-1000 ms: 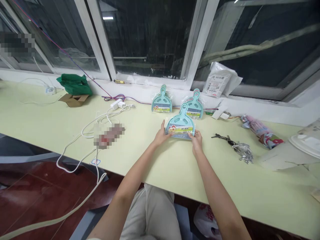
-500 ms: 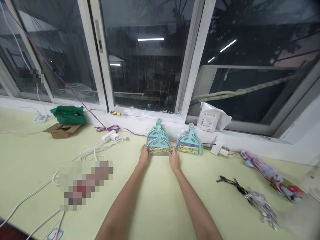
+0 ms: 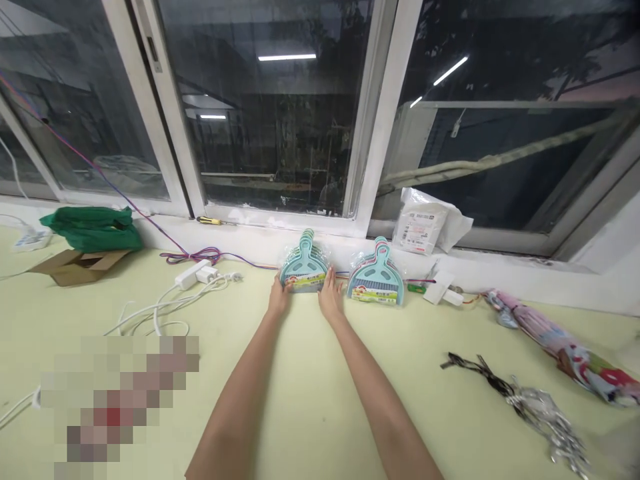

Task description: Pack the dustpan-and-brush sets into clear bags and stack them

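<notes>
A stack of packaged light-blue dustpan and brush sets (image 3: pixel 303 265) leans upright against the wall below the window, handles up. My left hand (image 3: pixel 278 297) grips its lower left edge, thumb in front and the other fingers partly hidden at the side. Along the right edge lies my right hand (image 3: pixel 330 297), its fingers stretched out and touching the stack. A second stack of the same sets (image 3: pixel 376 275) leans just to the right, apart from my right hand, with some pink rims showing behind the front one.
A white plastic packet (image 3: pixel 423 223) rests on the sill. To the left are a green bag (image 3: pixel 93 229), an open cardboard box (image 3: pixel 80 267), a screwdriver (image 3: pixel 210 221) and white cables (image 3: pixel 155 310). A folded umbrella (image 3: pixel 565 343) and keys (image 3: pixel 547 420) lie right on the yellow-green table (image 3: pixel 320 413).
The front dustpan set has moved back against its stack, between my hands. My right hand's fingers have straightened along the side. The view has shifted slightly.
</notes>
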Available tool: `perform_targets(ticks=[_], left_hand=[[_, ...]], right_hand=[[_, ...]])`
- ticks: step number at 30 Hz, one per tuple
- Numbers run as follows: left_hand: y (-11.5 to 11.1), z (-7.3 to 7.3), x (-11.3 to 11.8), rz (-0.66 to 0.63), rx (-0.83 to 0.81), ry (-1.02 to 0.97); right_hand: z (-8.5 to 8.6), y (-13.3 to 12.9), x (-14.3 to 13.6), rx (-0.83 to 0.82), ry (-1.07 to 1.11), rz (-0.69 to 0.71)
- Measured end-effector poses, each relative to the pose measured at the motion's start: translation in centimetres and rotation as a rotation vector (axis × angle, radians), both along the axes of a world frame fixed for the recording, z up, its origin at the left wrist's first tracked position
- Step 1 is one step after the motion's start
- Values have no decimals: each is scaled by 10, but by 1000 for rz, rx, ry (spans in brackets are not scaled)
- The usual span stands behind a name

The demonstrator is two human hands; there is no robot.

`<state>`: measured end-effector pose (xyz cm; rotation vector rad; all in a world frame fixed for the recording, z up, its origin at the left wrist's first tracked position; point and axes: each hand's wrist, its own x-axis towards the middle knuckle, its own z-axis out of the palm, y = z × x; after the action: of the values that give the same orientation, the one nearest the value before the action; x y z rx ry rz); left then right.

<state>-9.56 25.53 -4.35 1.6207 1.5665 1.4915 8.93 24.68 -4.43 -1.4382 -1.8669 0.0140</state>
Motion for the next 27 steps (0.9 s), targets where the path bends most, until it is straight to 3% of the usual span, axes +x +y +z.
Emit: perform_targets(ticks=[3, 5, 10, 12, 14, 18, 23, 27], left_hand=[[-4, -2, -2, 14, -17, -31], [-8, -5, -4, 44, -40, -76], [-30, -12, -9, 112, -40, -149], [-43, -12, -9, 118, -30, -153], [-56, -12, -8, 117, -26, -155], [-85, -6, -4, 160, -12, -120], [-130, 10, 10, 216, 139, -23], [-156, 28, 40, 12, 147, -82]], right_hand=[[11, -18, 3, 24, 51, 47], [20, -31, 12, 114, 150, -4], [31, -51, 81, 321, 549, -512], [26, -52, 120, 297, 656, -641], [19, -51, 153, 172, 739, -721], [9, -50, 187, -34, 665, -649], [15, -59, 185, 85, 750, -601], [22, -90, 170, 122, 751, -374]])
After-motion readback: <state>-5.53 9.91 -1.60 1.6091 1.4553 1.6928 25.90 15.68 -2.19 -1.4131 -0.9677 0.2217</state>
